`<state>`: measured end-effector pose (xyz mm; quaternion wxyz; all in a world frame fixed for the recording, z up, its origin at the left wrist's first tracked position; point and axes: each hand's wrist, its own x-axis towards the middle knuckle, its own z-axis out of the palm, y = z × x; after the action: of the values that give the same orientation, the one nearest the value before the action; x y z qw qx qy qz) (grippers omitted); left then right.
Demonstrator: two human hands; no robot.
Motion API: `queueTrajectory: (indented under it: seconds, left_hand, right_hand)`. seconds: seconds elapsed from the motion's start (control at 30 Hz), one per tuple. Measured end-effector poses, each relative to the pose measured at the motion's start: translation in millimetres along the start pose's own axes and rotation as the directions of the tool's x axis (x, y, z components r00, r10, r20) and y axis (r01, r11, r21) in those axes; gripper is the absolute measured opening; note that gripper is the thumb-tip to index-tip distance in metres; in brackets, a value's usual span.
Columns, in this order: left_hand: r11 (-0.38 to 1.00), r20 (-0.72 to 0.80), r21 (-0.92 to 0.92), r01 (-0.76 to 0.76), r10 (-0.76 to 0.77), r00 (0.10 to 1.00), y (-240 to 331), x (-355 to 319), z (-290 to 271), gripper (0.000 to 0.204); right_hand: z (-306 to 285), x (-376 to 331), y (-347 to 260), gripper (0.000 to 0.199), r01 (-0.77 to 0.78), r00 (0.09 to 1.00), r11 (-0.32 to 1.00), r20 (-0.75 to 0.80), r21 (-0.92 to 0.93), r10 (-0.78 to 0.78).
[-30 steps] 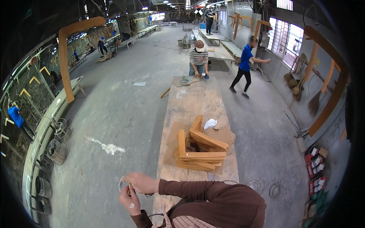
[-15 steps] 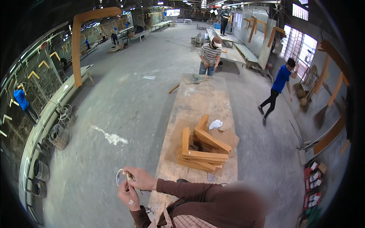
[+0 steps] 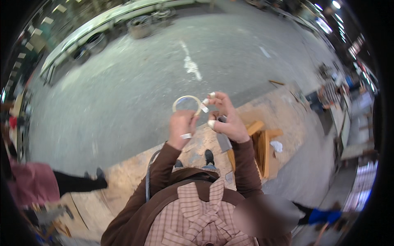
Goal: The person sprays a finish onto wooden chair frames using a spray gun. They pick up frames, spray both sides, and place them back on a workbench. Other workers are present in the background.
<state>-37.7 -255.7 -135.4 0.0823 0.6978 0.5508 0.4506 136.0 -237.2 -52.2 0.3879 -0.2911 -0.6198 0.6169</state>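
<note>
My left hand is closed on the near edge of a roll of pale yellow tape, held up as a ring. A small white strip is stuck on the back of this hand. Just right of the roll, my right hand has its thumb and fingers apart, and white wraps cover several fingertips. A short white tape piece stands between the roll and those fingertips; what it is fixed to I cannot tell. Stacked brown wooden corner pieces lie on the bench beyond my right forearm.
A wooden bench runs to the right, with crumpled white paper beside the wood. At left stands a person in a pink garment; another in a striped top is at the bench's far end. Buckets stand by a long table.
My view has swung left and down. My hands have drawn apart: the right has come off the roll with its fingers spread, while the left keeps the roll.
</note>
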Motion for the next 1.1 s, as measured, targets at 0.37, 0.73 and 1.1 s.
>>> queueTrajectory:
  seconds: [0.37,0.73,1.1]
  left_hand:
    - [0.998,0.033,-0.034,-0.060,0.061,0.998,-9,-25,-22,0.029]
    - [0.963,0.029,-0.268,0.002,0.006,1.000,-15,-35,-21,0.029]
    - [0.979,0.080,-0.202,0.032,-0.016,0.997,-9,-30,-11,0.021]
  right_hand:
    - [47,34,12,0.061,-0.109,0.906,0.991,0.403,-0.076,0.130]
    - [50,24,17,0.056,-0.044,0.925,0.992,0.371,-0.114,0.084]
    - [45,16,15,0.048,0.020,0.956,0.987,0.291,-0.158,0.027]
